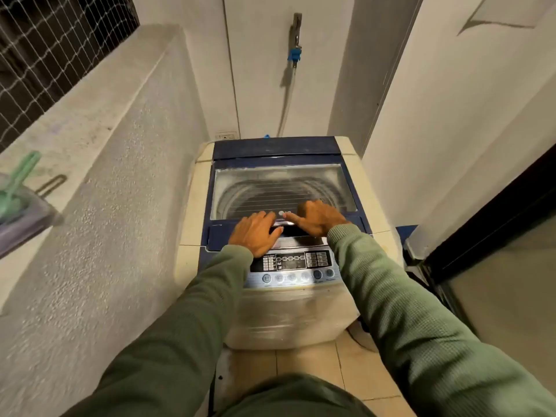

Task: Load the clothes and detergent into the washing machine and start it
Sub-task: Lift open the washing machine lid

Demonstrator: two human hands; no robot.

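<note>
While the lid is shut: the washing machine stands right under both hands, and its drum shows through the clear window just past the fingers.
Left hand: flat, fingers spread, resting on the front edge of the lid, holding nothing.
Right hand: also flat and loose, just beside the left one, thumb pointing toward it, holding nothing.
How the lid will handle: hard and stiff, likely light, maybe smooth and a bit slippery. It probably folds up toward the wall.
Where to grab: the dark dip at the front edge, right under the fingertips.
Buttons: just below the wrists, near the person.
Clothes and soap: not in sight.
</note>
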